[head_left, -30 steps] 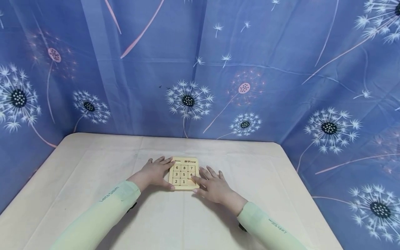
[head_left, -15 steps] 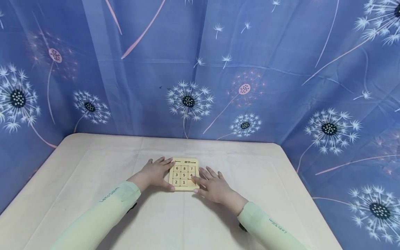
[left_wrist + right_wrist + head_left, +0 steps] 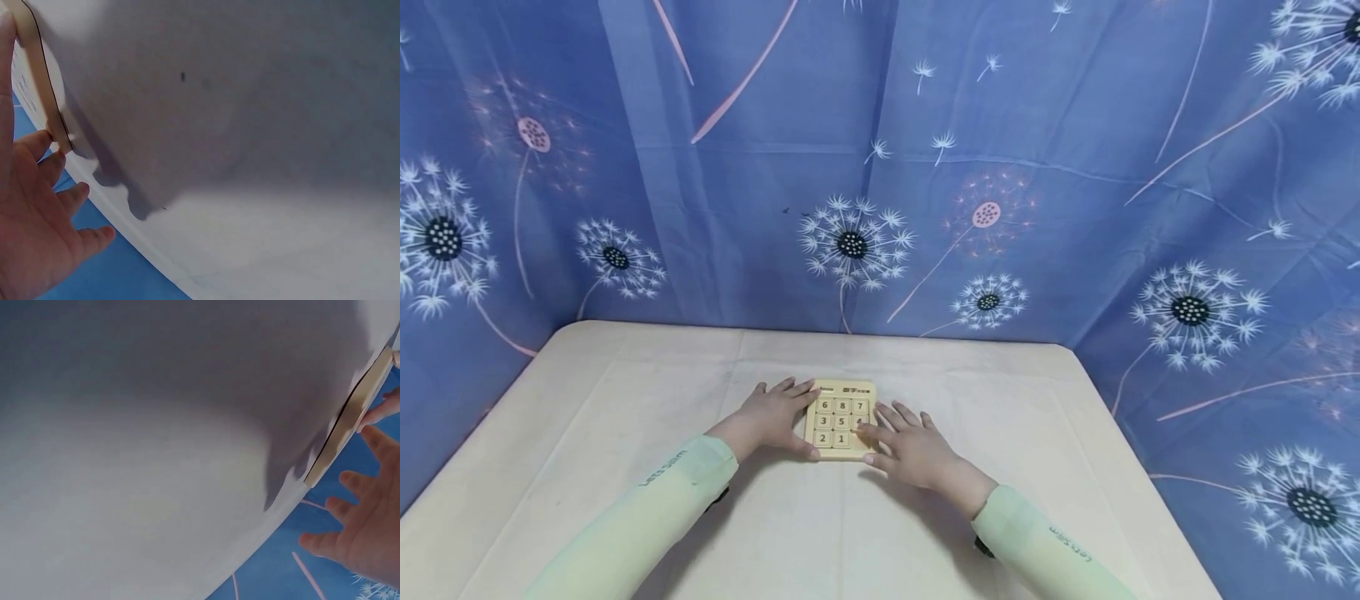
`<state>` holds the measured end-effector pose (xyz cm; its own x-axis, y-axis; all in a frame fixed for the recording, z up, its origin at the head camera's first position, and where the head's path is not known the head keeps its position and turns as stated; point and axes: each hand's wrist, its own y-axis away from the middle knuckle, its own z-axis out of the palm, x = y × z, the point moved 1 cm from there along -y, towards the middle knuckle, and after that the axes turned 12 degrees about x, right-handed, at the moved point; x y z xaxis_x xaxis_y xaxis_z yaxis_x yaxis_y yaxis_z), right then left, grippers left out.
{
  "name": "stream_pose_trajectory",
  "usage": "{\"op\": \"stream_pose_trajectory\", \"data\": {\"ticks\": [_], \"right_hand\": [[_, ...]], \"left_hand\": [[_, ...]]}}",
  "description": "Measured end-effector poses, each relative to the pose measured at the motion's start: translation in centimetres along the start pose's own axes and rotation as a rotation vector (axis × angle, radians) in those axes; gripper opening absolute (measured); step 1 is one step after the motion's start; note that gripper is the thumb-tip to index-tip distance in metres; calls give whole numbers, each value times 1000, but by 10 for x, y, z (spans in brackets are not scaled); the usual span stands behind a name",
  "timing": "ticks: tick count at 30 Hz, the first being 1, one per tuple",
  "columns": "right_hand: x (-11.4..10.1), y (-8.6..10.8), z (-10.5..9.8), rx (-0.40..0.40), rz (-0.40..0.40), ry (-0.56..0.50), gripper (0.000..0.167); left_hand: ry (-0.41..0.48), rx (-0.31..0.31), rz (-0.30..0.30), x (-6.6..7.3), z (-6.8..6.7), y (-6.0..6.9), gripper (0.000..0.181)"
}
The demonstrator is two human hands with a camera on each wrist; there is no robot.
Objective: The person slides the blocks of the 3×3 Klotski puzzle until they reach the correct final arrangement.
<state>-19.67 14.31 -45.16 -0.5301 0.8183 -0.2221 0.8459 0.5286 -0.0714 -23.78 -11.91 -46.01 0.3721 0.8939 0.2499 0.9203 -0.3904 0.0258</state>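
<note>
A yellow number puzzle board [image 3: 842,421] lies on the table, its tiles reading 6 8 7, 3 5 4, 2 1, with a vacant slot at the lower right. The left hand [image 3: 772,416] holds the board's left side, thumb at the lower corner and fingers at the upper one. On the right, the right hand [image 3: 917,451] has a fingertip over the 4 tile and its thumb at the lower right corner. The wrist views show the board's edge [image 3: 44,75] by the left hand [image 3: 37,219] and its other edge [image 3: 350,419] near the right hand [image 3: 369,519].
A pale cloth covers the table [image 3: 760,533]. Blue curtains [image 3: 737,208] with dandelion prints stand behind the table and at both sides. Both forearms, in light green sleeves [image 3: 640,517], reach in from the front edge.
The right index fingertip has shifted very slightly left over the 4 tile and covers more of it. The left hand and the board have kept their places.
</note>
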Motion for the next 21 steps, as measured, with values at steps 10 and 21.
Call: {"op": "stream_pose_trajectory", "data": {"ticks": [10,21], "right_hand": [[-11,4,6,-8,-63,20,55],[-17,3,8,-27,-52,41,56]], "left_hand": [[21,10,1,-1,-1,3,110],[10,21,8,0,-1,2,113]]}}
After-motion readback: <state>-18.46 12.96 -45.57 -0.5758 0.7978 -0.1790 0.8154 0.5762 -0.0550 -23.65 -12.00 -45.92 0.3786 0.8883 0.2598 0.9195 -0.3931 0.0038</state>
